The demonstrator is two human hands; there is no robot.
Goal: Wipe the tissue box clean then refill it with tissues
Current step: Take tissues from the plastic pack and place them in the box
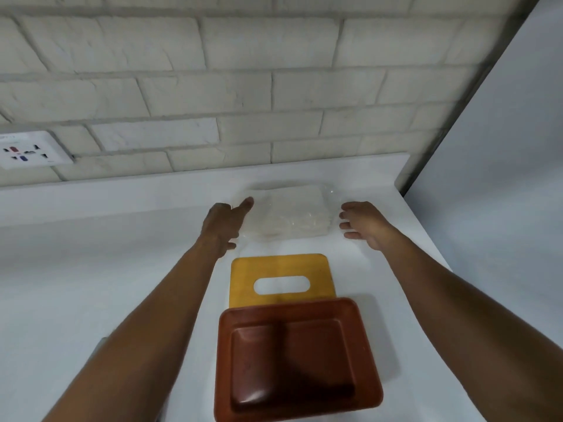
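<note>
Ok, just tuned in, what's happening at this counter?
A person reaches both arms across the white counter toward a clear-wrapped tissue pack by the wall. The left hand and right hand sit open at either side of it, not yet gripping. Nearer, the brown tissue box lies open and empty, its yellow slotted lid flat behind it.

Tissue pack (288,213): white stack in clear plastic wrap, lying flat at far side, blurred, so wrap may be partly open. Yellow lid (281,280): flat, 1 oval slot in middle, just nearer than pack. Brown box base (297,357): open side up, empty, overlapping lid's near edge.
</note>
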